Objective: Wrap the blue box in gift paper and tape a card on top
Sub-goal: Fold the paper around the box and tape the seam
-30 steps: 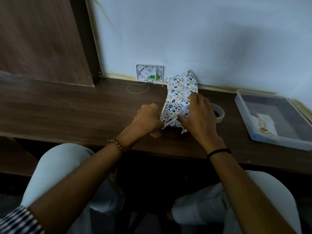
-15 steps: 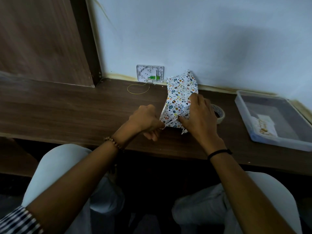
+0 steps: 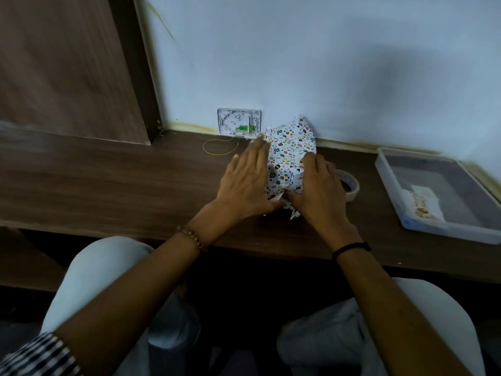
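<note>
Tabletop of dark brown wood (image 3: 108, 185) spans the middle of the frame, as it did half a second ago. At the right edge sits a clear rectangular plastic tray (image 3: 390, 191), unmoved, with a white printed card (image 3: 423, 203) lying flat inside it.

Just right of centre, the wrapped box (image 3: 291, 147), covered in white gift paper printed with small coloured shapes, lies where it was, its far end close to the pale wall and its near end a bunch of loose folds.

The left hand (image 3: 244, 183) shows the main change. It was curled at the near left corner of the wrapped box; now its fingers (image 3: 257, 153) are straight and slightly apart, laid along the left side, tips reaching the far end.

The right hand (image 3: 317, 191) has kept its place, fingers curved over the top and right side, thumb against the near folds.

Behind that hand, half hidden, the roll of pale adhesive tape (image 3: 352, 185) rests in the same spot. In the upper centre, the white wall plate (image 3: 239, 123) and thin yellow wire loop (image 3: 219, 154) are unchanged.
</note>
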Demonstrator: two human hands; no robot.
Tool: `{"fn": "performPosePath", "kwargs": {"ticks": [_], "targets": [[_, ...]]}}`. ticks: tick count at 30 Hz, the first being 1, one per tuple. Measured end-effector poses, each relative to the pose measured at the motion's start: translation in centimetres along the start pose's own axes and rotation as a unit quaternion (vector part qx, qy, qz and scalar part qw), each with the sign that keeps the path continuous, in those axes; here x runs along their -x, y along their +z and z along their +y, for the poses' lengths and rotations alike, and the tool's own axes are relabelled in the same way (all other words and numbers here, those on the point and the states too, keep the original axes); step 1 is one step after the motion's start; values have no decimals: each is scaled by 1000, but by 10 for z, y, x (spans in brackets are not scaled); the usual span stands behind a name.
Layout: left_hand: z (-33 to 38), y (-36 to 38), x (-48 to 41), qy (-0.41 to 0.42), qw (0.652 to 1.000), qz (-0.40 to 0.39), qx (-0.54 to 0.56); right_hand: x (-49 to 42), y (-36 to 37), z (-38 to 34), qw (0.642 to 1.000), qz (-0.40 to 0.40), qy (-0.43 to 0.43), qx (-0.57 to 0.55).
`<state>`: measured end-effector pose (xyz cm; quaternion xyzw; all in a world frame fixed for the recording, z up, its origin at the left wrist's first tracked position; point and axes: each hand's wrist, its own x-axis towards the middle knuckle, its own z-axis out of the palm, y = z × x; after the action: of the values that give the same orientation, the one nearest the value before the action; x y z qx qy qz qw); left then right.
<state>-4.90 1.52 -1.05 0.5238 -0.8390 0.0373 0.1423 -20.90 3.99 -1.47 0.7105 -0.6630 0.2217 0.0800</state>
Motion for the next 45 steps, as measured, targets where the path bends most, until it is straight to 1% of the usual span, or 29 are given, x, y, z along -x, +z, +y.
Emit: {"fn": "performPosePath", "kwargs": {"ticks": [2,4,6,9,12,19,25,29,34,39,42,45], "targets": [[-2,2,-14,71,997,8,-28,0,1,0,1000,0,-2,-11],[-2,4,-26,135,990,22,-28,0,1,1,1000,2,-7,-20],[-2,6,-34,169,985,31,-8,0,3,2,999,8,-10,-34],[-5,8,-38,172,985,24,22,-1,4,4,999,2,-9,-48],[-13,13,-40,198,978,50,47,-2,5,5,999,-4,-4,-47],[-15,19,-40,214,972,89,46,-3,8,7,998,2,-7,-58],[-9,21,-34,224,965,116,69,-4,7,6,997,16,7,-72],[-7,21,-32,217,963,131,88,0,10,3,997,2,22,-77],[-4,26,-33,206,963,129,116,16,12,-3,994,-24,36,-96],[-2,29,-33,217,960,136,109,40,9,-6,988,-7,76,-133],[1,31,-33,228,958,146,97,52,7,-4,989,6,82,-121],[0,32,-33,225,958,149,98,59,2,-4,993,-25,79,-84]]}}
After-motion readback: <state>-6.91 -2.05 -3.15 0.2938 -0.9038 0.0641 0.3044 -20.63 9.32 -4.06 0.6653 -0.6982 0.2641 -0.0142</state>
